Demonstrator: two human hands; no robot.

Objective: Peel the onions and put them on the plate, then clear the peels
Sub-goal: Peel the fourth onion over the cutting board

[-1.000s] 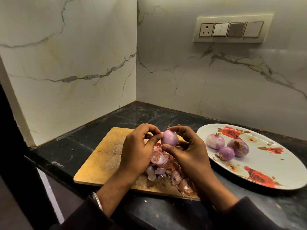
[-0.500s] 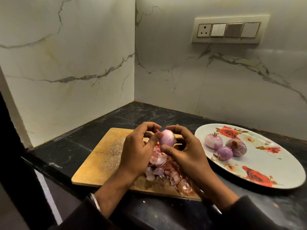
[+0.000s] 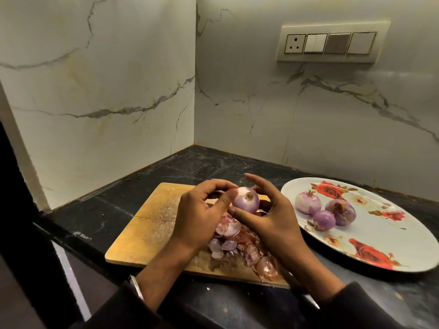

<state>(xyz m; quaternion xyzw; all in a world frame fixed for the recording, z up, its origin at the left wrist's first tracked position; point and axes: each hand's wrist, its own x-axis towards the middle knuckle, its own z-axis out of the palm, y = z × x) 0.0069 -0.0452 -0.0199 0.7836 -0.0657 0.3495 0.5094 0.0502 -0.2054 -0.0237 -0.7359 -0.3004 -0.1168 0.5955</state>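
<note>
Both my left hand [image 3: 197, 217] and right hand [image 3: 268, 217] pinch one peeled onion [image 3: 245, 203] above the cutting board [image 3: 152, 224], so peels [image 3: 228, 238] drop there; three onions [image 3: 325, 210] lie on the plate [image 3: 403, 238] beside.

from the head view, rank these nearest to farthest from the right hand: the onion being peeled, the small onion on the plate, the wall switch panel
1. The onion being peeled: in the right hand, over the cutting board.
2. The small onion: to the hand's right, on the near-left part of the plate.
3. The switch panel: high on the back wall, far beyond both.
</note>
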